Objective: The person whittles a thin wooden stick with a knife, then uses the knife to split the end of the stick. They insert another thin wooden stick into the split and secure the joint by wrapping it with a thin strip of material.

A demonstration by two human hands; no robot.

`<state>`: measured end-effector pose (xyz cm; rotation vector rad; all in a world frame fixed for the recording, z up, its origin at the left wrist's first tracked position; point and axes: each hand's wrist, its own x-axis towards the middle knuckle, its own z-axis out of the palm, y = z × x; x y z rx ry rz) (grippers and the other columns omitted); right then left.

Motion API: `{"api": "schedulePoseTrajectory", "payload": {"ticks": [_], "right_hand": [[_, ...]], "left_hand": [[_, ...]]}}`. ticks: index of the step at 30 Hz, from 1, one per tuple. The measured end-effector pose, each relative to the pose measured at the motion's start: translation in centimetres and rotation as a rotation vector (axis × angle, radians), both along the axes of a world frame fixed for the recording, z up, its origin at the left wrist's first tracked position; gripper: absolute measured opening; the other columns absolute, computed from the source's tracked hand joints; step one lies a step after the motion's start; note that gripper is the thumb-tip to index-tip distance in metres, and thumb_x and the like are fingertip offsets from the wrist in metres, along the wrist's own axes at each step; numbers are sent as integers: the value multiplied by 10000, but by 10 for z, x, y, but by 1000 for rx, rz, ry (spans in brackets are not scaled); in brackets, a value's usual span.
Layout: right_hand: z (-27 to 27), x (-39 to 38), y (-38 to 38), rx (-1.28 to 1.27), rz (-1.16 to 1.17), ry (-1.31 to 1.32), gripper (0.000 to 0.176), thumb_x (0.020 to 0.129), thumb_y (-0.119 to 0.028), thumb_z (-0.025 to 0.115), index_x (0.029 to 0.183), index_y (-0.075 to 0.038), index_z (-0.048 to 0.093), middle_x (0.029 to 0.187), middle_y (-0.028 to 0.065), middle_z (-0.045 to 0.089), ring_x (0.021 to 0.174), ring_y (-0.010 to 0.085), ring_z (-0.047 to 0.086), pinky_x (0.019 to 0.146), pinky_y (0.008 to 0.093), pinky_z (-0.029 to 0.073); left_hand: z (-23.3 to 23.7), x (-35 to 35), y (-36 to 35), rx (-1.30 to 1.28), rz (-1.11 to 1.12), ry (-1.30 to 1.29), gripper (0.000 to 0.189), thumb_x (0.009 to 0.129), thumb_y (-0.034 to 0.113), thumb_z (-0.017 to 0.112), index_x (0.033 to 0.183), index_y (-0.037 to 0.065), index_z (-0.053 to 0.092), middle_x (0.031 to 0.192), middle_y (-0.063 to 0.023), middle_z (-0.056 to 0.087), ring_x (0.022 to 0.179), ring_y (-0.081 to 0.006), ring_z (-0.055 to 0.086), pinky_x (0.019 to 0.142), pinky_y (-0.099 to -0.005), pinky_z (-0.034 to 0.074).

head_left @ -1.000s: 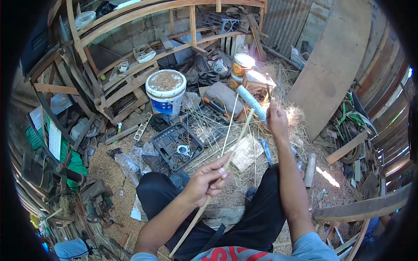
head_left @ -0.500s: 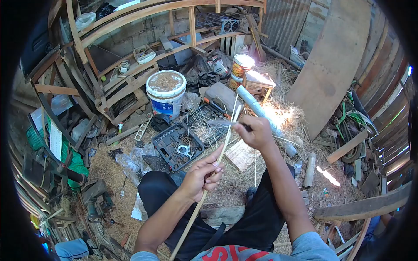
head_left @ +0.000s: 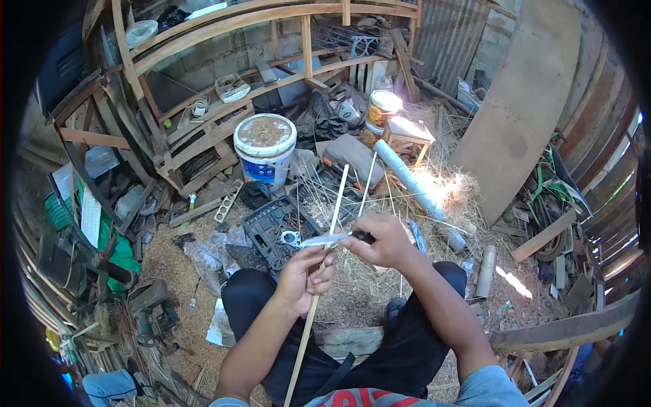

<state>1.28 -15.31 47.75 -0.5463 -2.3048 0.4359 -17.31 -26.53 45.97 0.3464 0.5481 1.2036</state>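
My left hand point(head_left: 304, 277) is closed around a long, pale strip point(head_left: 303, 342), which runs from my lap up past the open tool case point(head_left: 268, 234). In my right hand point(head_left: 385, 242) is a knife point(head_left: 324, 240), its dark handle in my fist and its blade pointing left across the strip, just above my left fingers. A second thin pale piece point(head_left: 368, 184) angles up to the right from near the blade.
A white and blue bucket point(head_left: 265, 163) stands beyond the tool case. Farther right are a small wooden stool point(head_left: 409, 131), a pale blue pipe point(head_left: 408, 178) and a leaning board point(head_left: 519, 108). Shavings and straw cover the ground.
My right hand has come down and left with the knife, bringing the blade close to my left hand. The two pale pieces now spread farther apart at the top.
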Motion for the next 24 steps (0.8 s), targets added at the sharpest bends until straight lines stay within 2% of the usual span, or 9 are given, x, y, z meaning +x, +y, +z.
{"api": "schedulePoseTrajectory", "payload": {"ticks": [1,4,5,8,9,12,13,17,24], "right_hand": [[-6,-3,0,-26,-5,25,291,833,-309,727,740,-51,628,596,102,594,488,218,570,472,317,425],[-19,-10,1,-206,-56,153,267,880,-287,689,794,-41,633,614,74,603,520,147,567,489,296,424],[-18,-11,2,-331,-97,232,264,904,-283,666,814,-37,631,626,57,602,544,118,562,501,286,424],[-36,-12,18,-685,-93,449,298,989,-296,556,874,-27,614,696,-20,552,623,48,490,544,240,399],[-39,-13,21,-712,-89,464,307,994,-308,549,885,-27,610,710,-26,543,621,49,477,548,236,393],[-30,-18,11,-995,-44,548,319,993,-351,552,1006,-34,590,749,-35,528,537,32,432,462,213,335],[-28,-21,6,-1010,-39,580,325,990,-353,556,1030,-32,587,745,-31,532,516,31,424,442,211,323],[-21,-27,-2,-1047,-119,486,360,976,-365,577,1139,-45,560,716,-2,544,447,38,388,392,214,300],[-37,-19,22,-1410,-102,801,436,976,-292,577,1315,-59,431,901,144,665,404,44,364,357,215,258]], "left_hand": [[2,0,1,39,28,-27,459,959,69,443,1411,5,399,864,-26,484,543,-65,395,395,-172,289],[1,1,8,13,184,36,395,968,97,471,1353,11,465,896,-24,536,610,-81,471,467,-206,382],[-10,-7,14,146,127,-29,332,961,94,518,1286,29,525,930,-22,583,724,-104,558,627,-256,502],[17,-12,48,107,343,77,303,945,66,553,1246,33,554,943,-24,609,793,-122,599,767,-298,550],[17,-19,60,186,330,58,307,928,33,576,1235,28,561,1024,-53,647,906,-152,640,869,-336,551],[39,-19,91,264,427,189,305,924,40,589,1227,28,563,1092,-85,661,983,-171,647,879,-353,545],[45,-18,97,274,430,218,284,924,42,592,1205,34,551,1165,-131,653,1085,-206,631,932,-376,518],[47,-9,107,453,513,347,200,932,23,572,1123,41,515,1231,-199,614,1193,-258,574,1007,-387,463],[22,1,88,652,337,503,158,933,-11,564,1073,51,524,1247,-230,605,1215,-230,555,1009,-344,449]]}}
